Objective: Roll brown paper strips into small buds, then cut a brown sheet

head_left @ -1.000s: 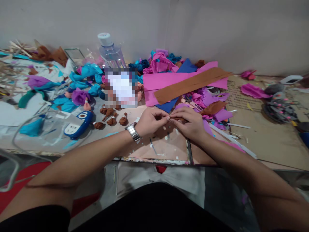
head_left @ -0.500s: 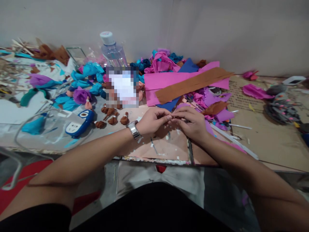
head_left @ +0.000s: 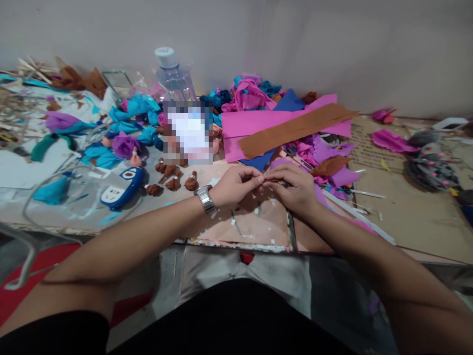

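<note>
My left hand (head_left: 238, 186) and my right hand (head_left: 293, 190) meet fingertip to fingertip above the near edge of the table. Between them is a small piece of brown crepe paper (head_left: 273, 180), pinched by both hands and mostly covered by the fingers. Just beyond the hands, a long brown crepe paper strip (head_left: 295, 129) lies across pink crepe paper (head_left: 236, 123) and a blue sheet (head_left: 290, 101). Left of my left wrist sit several small brown paper buds (head_left: 190, 181) with pale ties.
A blue-and-white power strip (head_left: 121, 190) with a grey cable lies at the left. Behind stands a clear bottle (head_left: 175, 81) with a white cap. Blue paper flowers (head_left: 138, 106) and scraps crowd the back. At the right, cardboard (head_left: 399, 217) holds a pincushion-like dark dish (head_left: 428, 170).
The hands stay in nearly the same place. The right fingers have shifted slightly, and more of the brown paper shows between them.
</note>
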Tool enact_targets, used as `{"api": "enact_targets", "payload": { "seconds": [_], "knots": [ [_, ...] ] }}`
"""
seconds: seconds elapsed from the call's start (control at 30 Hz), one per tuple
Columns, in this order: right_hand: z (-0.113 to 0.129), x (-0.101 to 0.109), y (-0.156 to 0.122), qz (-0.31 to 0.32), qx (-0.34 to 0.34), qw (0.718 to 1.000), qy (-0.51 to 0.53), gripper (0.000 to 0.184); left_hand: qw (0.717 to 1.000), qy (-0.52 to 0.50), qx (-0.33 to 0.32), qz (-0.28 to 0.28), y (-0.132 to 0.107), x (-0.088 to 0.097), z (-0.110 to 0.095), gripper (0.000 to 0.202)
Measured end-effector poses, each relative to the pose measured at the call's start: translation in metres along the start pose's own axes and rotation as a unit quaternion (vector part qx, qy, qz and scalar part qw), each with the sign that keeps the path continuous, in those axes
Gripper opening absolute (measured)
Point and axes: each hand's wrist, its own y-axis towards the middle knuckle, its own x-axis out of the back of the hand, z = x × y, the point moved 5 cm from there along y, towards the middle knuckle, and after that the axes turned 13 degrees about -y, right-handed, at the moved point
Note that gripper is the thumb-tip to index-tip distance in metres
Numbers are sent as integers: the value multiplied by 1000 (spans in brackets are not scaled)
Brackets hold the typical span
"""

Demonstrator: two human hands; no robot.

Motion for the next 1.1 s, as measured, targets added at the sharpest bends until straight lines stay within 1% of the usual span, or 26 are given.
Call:
{"api": "enact_targets", "payload": {
  "seconds": [0.17,0.3,0.43,0.67,0.83,0.9,1.1],
  "knots": [
    [1,0,0,-5,9,1000,2,12,998,-40,38,15,1,-1,3,48],
    [1,1,-1,-14,11,1000,4,11,997,-62,42,14,0,-2,5,48],
    [2,3,-1,-14,0,1000,0,8,998,-59,33,4,-1,-2,6,47],
    [4,4,2,-13,-15,1000,11,9,1000,-17,-8,-24,-2,-1,0,42],
    [3,4,2,-11,-20,1000,12,12,998,-56,9,-17,-2,0,2,37],
    [4,4,2,-9,-16,1000,17,13,998,-57,9,-18,-2,0,1,34],
    [6,3,1,-14,-5,1000,21,15,999,-9,-28,-32,-4,-1,-5,25]
  ]
}}
